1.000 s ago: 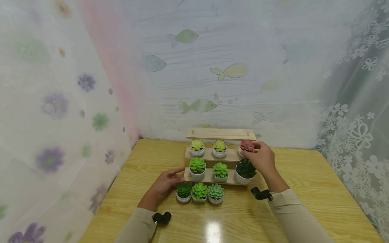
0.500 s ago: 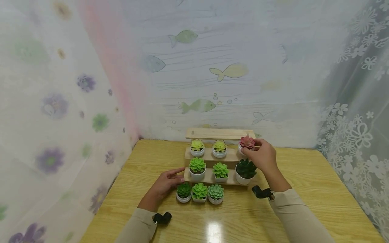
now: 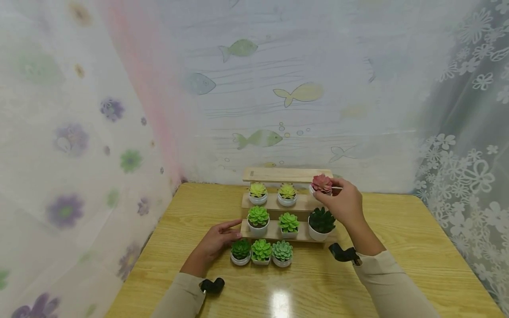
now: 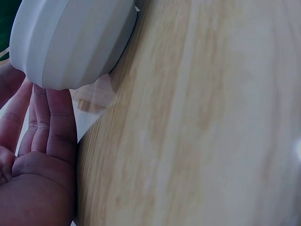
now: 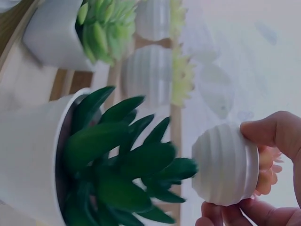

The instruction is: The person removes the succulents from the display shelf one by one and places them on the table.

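My right hand (image 3: pixel 345 204) pinches a potted pink succulent (image 3: pixel 322 183) by its white pot, thumb on one side and fingers on the other. In the right wrist view the ribbed pot (image 5: pixel 223 165) hangs apart from the shelf boards, beyond a dark green succulent (image 5: pixel 127 165). At the left end of the wooden tiered plant stand (image 3: pixel 274 230), my left hand (image 3: pixel 214 240) rests with fairly straight fingers against the lower board. The left wrist view has those fingers (image 4: pixel 59 122) by a white ribbed pot (image 4: pixel 73 42); whether they touch it I cannot tell.
Two yellow-green succulents (image 3: pixel 287 191) stand on the middle board. A bright green succulent (image 3: pixel 258 216) and others fill the lower board. Small potted plants (image 3: pixel 261 251) line the table (image 3: pixel 191 207) in front. Behind hangs a fish-patterned curtain (image 3: pixel 258 138).
My right hand has lifted the pink succulent upward and slightly left, toward the top board. The left hand stays at the stand's end.
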Available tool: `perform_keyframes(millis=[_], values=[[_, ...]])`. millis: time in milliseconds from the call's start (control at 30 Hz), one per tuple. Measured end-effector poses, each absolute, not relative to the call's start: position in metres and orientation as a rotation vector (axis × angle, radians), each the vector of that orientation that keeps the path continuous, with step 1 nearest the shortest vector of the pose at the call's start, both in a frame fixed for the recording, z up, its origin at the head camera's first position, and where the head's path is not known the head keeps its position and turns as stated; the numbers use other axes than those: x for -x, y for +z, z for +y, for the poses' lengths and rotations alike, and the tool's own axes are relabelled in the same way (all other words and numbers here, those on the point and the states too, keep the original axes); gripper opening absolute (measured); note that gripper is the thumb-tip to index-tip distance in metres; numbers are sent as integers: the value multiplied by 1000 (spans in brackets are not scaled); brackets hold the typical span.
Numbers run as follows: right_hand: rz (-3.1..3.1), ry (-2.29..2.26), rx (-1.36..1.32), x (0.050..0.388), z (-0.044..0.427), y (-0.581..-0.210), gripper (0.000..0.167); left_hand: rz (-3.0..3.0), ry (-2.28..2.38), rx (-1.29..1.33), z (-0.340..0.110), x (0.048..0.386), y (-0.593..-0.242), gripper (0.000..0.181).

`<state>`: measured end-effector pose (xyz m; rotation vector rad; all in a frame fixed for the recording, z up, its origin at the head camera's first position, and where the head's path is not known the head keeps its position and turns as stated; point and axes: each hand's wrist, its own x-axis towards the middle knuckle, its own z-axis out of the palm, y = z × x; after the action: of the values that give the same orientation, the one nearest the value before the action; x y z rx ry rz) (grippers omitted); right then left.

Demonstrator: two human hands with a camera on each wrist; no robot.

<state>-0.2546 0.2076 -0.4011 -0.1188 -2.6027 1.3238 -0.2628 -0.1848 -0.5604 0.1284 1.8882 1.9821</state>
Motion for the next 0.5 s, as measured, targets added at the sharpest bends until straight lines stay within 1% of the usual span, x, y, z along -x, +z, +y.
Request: perform_keyframes(millis=[267, 500], values=[[-2620, 1312, 77, 238, 202, -388, 73, 1898, 1981, -140, -184, 264, -561, 60], [-2613, 1316, 20, 224, 198, -387, 71, 1897, 1973, -148, -184, 263, -562, 60]])
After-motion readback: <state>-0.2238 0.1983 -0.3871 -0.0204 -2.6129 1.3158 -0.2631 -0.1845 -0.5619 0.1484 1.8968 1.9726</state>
